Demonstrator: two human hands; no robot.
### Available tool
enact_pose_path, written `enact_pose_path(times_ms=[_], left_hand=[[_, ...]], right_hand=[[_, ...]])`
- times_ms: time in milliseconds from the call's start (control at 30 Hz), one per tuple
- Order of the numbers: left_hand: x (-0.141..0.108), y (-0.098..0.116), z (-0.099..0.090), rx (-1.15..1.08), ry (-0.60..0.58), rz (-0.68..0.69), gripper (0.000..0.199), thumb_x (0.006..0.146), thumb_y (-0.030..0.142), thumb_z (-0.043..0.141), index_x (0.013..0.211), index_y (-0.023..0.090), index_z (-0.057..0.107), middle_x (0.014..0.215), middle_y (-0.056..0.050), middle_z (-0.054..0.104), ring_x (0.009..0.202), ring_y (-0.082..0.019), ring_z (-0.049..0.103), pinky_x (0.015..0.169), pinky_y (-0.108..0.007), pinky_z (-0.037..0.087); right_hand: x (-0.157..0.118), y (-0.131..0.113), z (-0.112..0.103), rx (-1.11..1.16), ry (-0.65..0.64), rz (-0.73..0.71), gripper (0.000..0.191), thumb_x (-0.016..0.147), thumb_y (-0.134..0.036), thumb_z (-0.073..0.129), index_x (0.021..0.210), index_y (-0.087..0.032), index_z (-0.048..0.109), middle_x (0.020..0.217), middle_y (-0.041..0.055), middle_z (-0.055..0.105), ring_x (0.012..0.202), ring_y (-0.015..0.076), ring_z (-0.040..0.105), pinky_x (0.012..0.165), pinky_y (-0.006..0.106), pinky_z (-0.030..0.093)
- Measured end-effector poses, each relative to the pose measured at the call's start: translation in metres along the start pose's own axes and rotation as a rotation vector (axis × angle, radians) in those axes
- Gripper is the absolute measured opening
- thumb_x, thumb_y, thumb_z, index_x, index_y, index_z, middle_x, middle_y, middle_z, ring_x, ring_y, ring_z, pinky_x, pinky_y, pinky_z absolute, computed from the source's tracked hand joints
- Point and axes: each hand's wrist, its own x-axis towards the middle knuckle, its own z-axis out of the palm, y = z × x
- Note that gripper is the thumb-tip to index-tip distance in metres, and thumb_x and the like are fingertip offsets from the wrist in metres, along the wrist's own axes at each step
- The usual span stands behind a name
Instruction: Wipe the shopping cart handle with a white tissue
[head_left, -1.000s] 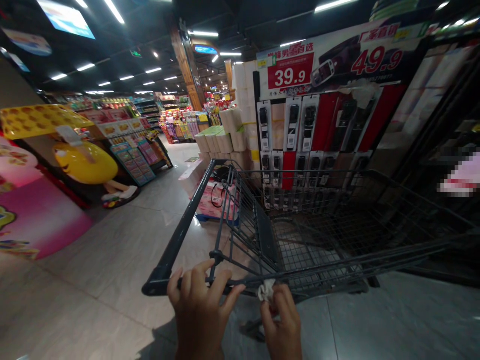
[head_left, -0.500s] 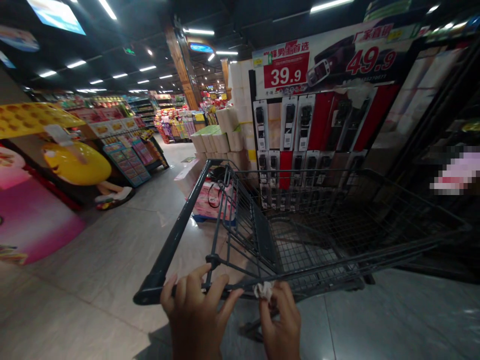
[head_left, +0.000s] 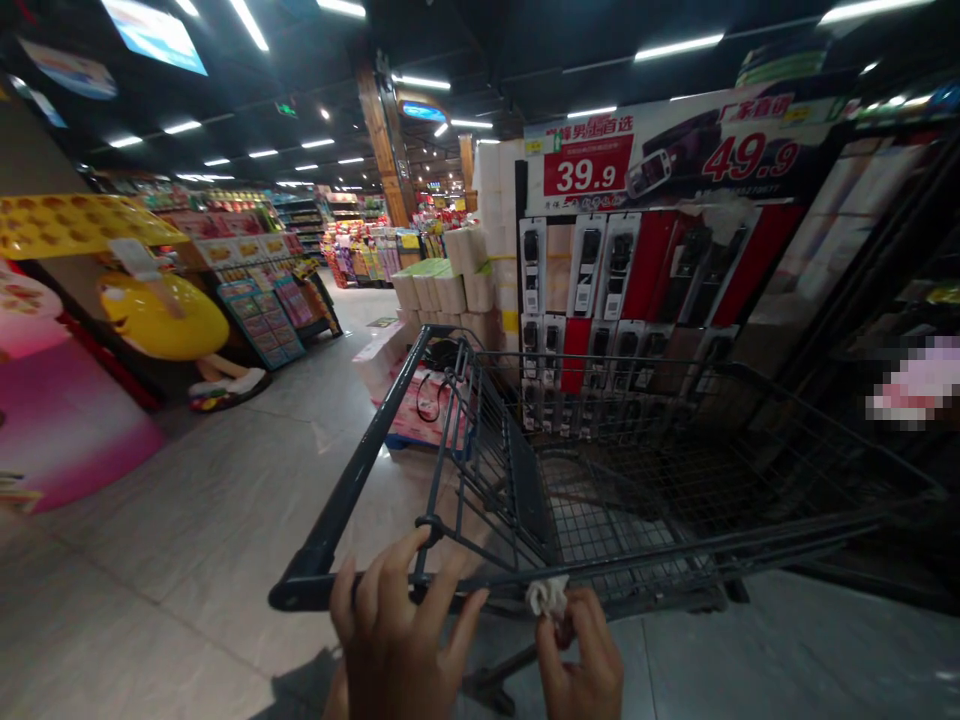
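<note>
A dark grey shopping cart (head_left: 517,470) stands side-on before me, its wire basket reaching to the right and its thick handle (head_left: 360,455) at the left. My left hand (head_left: 409,620) lies over the near top rail close to the handle, fingers hooked on the bar. Just to its right, my right hand (head_left: 581,640) pinches a crumpled whitish tissue (head_left: 548,597) between thumb and fingers. The tissue touches or nearly touches the same rail. No goods show in the basket.
Behind the cart is a rack of packaged belts (head_left: 585,320) under a price banner (head_left: 667,150). Tissue packs (head_left: 431,285) and pink packages (head_left: 427,405) are stacked beyond the handle. At left stand a yellow cartoon figure (head_left: 165,315) and a pink display (head_left: 75,430) on the tiled floor.
My right hand has slid slightly right along the rail with the crumpled tissue. My left hand stays on the rail. The view has tilted up a little.
</note>
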Motion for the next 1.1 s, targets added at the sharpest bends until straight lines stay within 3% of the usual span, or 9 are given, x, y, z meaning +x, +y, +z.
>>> enact_pose_path(times_ms=[200, 433, 567, 733, 967, 1100], left_hand=[[-0.005, 0.021, 0.0, 0.008, 0.084, -0.005, 0.027, 0.074, 0.036, 0.062, 0.098, 0.024, 0.066, 0.114, -0.011, 0.059, 0.117, -0.03, 0.044, 0.106, -0.057, 0.013], [-0.005, 0.028, 0.008, 0.051, -0.022, -0.096, 0.022, 0.077, 0.033, 0.059, 0.096, 0.025, 0.068, 0.114, -0.012, 0.056, 0.117, -0.03, 0.043, 0.104, -0.058, 0.018], [-0.012, 0.022, 0.017, 0.032, 0.015, -0.043, 0.013, 0.076, 0.036, 0.062, 0.083, 0.028, 0.07, 0.114, -0.009, 0.054, 0.114, -0.027, 0.043, 0.106, -0.057, 0.013], [-0.012, 0.023, 0.021, -0.028, 0.056, -0.11, 0.008, 0.077, 0.031, 0.062, 0.075, 0.028, 0.069, 0.113, -0.008, 0.051, 0.114, -0.027, 0.042, 0.105, -0.059, 0.014], [-0.006, 0.031, 0.014, 0.024, 0.013, -0.106, 0.007, 0.076, 0.028, 0.063, 0.077, 0.025, 0.069, 0.109, -0.01, 0.051, 0.115, -0.028, 0.041, 0.103, -0.062, 0.018], [-0.004, 0.032, 0.011, 0.025, -0.012, -0.116, 0.008, 0.076, 0.027, 0.061, 0.078, 0.025, 0.069, 0.107, -0.01, 0.052, 0.114, -0.029, 0.041, 0.101, -0.063, 0.02]], right_hand=[[0.013, -0.012, -0.013, 0.03, 0.103, 0.014, 0.014, 0.079, -0.008, 0.05, 0.075, -0.021, 0.055, 0.062, -0.0032, 0.047, 0.049, 0.0087, 0.044, 0.048, 0.019, 0.038], [0.013, -0.01, 0.001, 0.087, -0.008, -0.116, 0.018, 0.079, -0.007, 0.049, 0.087, -0.02, 0.059, 0.074, 0.0023, 0.061, 0.06, 0.0109, 0.059, 0.053, 0.018, 0.046], [0.003, 0.003, 0.011, 0.033, -0.02, -0.115, 0.014, 0.081, -0.008, 0.049, 0.079, -0.021, 0.054, 0.069, 0.0, 0.056, 0.056, 0.0109, 0.056, 0.051, 0.019, 0.046], [-0.004, 0.01, 0.015, -0.014, -0.015, -0.1, 0.015, 0.081, -0.008, 0.049, 0.075, -0.021, 0.05, 0.068, -0.0011, 0.051, 0.058, 0.0106, 0.054, 0.054, 0.018, 0.045], [0.0, 0.013, 0.001, -0.059, -0.035, -0.068, 0.02, 0.082, -0.007, 0.047, 0.069, -0.022, 0.044, 0.063, -0.0035, 0.043, 0.053, 0.0092, 0.047, 0.052, 0.017, 0.041], [0.008, 0.009, -0.013, -0.148, 0.026, -0.064, 0.016, 0.079, -0.008, 0.049, 0.071, -0.022, 0.046, 0.062, -0.0041, 0.042, 0.05, 0.0089, 0.043, 0.048, 0.018, 0.038]])
